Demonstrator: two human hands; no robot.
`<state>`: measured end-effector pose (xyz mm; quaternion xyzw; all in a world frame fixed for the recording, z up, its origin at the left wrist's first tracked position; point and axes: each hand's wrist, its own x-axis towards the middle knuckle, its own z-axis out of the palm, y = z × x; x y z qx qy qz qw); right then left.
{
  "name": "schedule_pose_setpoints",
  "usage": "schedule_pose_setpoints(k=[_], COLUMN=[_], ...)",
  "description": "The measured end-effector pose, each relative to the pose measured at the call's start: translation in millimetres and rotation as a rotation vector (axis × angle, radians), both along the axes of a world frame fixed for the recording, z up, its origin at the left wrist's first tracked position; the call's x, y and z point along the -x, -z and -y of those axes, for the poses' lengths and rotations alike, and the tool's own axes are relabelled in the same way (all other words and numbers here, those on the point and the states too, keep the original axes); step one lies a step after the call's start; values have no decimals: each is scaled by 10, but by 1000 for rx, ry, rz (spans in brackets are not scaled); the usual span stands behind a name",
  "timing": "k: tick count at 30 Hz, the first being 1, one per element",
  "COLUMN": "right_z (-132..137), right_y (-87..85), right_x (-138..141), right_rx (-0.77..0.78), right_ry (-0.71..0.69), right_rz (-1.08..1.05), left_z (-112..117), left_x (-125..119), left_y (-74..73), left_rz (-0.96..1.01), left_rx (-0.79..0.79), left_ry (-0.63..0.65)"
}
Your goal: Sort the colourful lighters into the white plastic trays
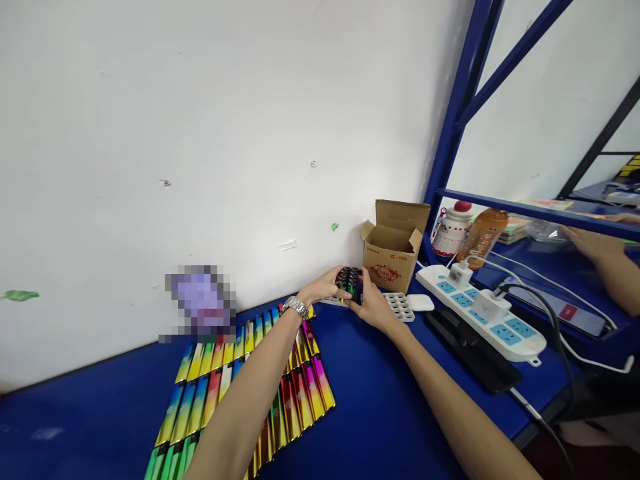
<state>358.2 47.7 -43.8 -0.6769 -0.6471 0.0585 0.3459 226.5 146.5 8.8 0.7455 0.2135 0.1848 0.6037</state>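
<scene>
Both hands meet at the far side of the blue table (380, 413), close to the white wall: the left hand (325, 285), with a metal watch (295, 307) on its wrist, curls its fingers over the top and left side of a small block of dark, colourful lighters (349, 280), while the right hand (373, 303) presses against the block from the right and below, its fingers folded round it, so the block is clamped between the two hands, neither hand spread wide; how many lighters make up the block cannot be told, as the fingers cover most of it. The block sits just above the table, just beside one open brown cardboard box (393, 253) with red print on its front. One white tray with round holes (400, 305) lies on the table right under the right hand, and one small white flat thing (421, 302) lies just beside the tray. Under the left forearm lie rows of long, flat, rainbow-coloured packs (200, 393), side by side and too many and too hidden to count. To the right runs one white power strip (480, 313) with two white chargers plugged in, and a black flat device (475, 353) lies beside it. Behind the strip stand one white jar with a red lid (453, 230) and one orange bottle (483, 237). Another person's arm (607, 263) reaches in at the right edge, well apart from the block
</scene>
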Motion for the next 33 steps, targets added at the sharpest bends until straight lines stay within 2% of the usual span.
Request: schedule_pose_setpoints(k=[7,15,18,21,25,29,33], right_z=[19,33,35,34,32,45,79], right_y=[-41,-65,-46,-34,-39,-53,-92], right_x=[21,37,35,34,37,59,104], right_rx=[114,109,109,111,109,109,121], right_ry=[18,12,24,33,39,56,97], right_rz=[36,71,90,106,143,207,246], left_z=[83,92,87,68,55,113,194], left_x=[32,37,92,173,285,358,376], left_y=[-35,-102,-150,-169,-103,-1,20], left_rz=[13,108,163,263,386,360,365], left_rx=[5,-21,83,267,428,516,520], left_ry=[9,-58,-97,-192,-348,-434,-405])
